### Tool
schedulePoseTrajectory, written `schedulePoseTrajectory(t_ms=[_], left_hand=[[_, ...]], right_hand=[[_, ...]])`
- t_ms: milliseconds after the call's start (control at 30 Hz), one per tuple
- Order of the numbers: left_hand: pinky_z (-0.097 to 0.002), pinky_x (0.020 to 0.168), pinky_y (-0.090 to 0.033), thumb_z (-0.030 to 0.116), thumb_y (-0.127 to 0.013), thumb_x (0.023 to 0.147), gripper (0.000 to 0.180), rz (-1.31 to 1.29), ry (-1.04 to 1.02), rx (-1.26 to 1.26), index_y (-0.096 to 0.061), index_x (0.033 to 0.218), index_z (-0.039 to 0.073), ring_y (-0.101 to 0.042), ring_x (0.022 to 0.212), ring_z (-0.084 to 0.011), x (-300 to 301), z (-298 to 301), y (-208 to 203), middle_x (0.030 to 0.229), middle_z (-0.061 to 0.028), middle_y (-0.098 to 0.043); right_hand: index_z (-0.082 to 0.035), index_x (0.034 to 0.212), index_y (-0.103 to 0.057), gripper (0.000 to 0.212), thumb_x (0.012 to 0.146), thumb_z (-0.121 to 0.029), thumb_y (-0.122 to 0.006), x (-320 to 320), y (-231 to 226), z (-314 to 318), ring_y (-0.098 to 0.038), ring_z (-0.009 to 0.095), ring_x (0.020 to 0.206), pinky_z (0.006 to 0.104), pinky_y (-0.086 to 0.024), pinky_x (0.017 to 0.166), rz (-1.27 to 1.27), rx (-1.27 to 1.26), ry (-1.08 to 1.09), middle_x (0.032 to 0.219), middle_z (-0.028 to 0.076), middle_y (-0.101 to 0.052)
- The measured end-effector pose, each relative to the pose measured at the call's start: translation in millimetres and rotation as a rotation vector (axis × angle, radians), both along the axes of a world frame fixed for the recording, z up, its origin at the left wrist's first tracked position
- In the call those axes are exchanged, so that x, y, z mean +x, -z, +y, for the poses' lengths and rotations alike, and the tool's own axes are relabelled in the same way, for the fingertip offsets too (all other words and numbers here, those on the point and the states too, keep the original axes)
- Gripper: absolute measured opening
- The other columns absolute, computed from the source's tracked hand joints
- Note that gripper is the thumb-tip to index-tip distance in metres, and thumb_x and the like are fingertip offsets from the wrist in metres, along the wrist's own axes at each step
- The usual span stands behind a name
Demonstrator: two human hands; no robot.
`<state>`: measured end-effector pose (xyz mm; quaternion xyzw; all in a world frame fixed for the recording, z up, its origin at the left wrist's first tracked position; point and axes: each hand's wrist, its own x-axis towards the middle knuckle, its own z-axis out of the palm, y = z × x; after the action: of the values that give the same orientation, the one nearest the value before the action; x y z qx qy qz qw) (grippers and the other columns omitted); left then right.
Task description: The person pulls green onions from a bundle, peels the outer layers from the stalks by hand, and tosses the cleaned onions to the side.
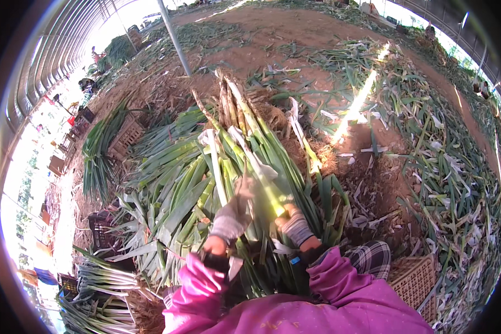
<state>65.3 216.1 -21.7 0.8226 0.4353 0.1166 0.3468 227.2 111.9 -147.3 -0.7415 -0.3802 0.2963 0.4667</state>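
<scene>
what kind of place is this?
Probably a farm tunnel or greenhouse used for sorting harvested vegetables: a ribbed, arched frame overhead, bare soil underfoot, and heaps of leek-like stalks.

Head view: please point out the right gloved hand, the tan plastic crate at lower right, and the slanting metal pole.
Right gloved hand (295, 222): head view, middle of the hand.
Tan plastic crate (412, 276): head view, on its latticed surface.
Metal pole (174, 37): head view, middle of its visible shaft.
</scene>
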Motion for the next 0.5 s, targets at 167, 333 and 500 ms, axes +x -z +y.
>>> schedulePoseTrajectory(t_ms=[167, 333, 500], left_hand=[[-0.0306, 0.087, -0.046, 0.0, -0.067, 0.068, 0.075, -0.365, -0.059, -0.363, -0.032, 0.134, -0.005, -0.058, 0.103, -0.0215, -34, -35, 18, 0.113, -0.016, -0.059], [-0.0275, 0.085, -0.046, -0.002, -0.063, 0.067, 0.071, -0.658, -0.212, -0.354, -0.036, 0.132, -0.004, -0.058, 0.099, -0.0196, -53, -10, 55, 0.112, -0.0141, -0.059], [-0.0387, 0.073, -0.049, 0.015, -0.066, 0.068, 0.061, -0.238, -0.124, 0.066, -0.045, 0.123, 0.0, -0.063, 0.085, -0.032, -47, 19, 56, 0.093, -0.0217, -0.062]], right_hand=[[-0.007, 0.102, -0.054, 0.024, 0.083, -0.02, -0.062, 27, -74, -11, -0.05, 0.011, 0.045, 0.0252, -0.044, 0.043, 0.743, 0.374, 0.123, 0.066, 0.003, -0.056], [-0.007, 0.098, -0.055, 0.017, 0.082, -0.009, -0.06, 49, -110, 31, -0.052, 0.014, 0.044, 0.0264, -0.045, 0.039, 0.708, 0.549, 0.224, 0.062, 0.004, -0.054], [-0.003, 0.083, -0.057, 0.006, 0.078, -0.006, -0.058, 58, -75, 140, -0.05, 0.015, 0.037, 0.0282, -0.04, 0.034, 0.369, 0.307, 0.056, 0.058, 0.007, -0.057]])
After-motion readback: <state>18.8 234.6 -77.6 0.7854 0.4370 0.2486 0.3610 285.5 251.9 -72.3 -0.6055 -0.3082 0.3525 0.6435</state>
